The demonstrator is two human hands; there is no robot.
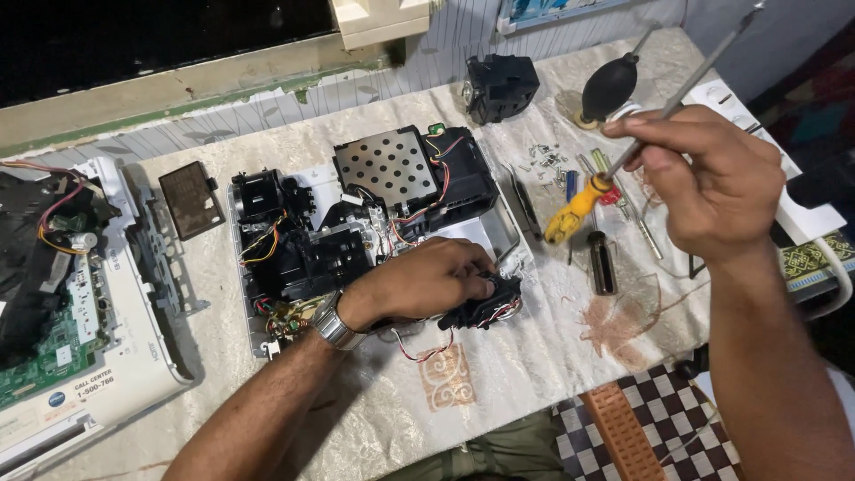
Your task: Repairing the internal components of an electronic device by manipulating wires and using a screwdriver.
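Note:
An opened white projector chassis (245,267) lies on the cloth-covered table, full of black parts and coloured wires, with a perforated metal plate (386,165) on top. My left hand (427,281), a metal watch on its wrist, grips a small black wired part (492,303) at the chassis's front right corner. My right hand (712,174) is raised to the right and holds a long screwdriver by its metal shaft, the yellow handle (574,212) pointing down and left.
Another opened device with a green circuit board (53,343) sits at the left. A black lens block (500,86), a black rubber air blower (610,86), loose screws (543,160), other screwdrivers (603,263) and a dark cover (190,199) lie around.

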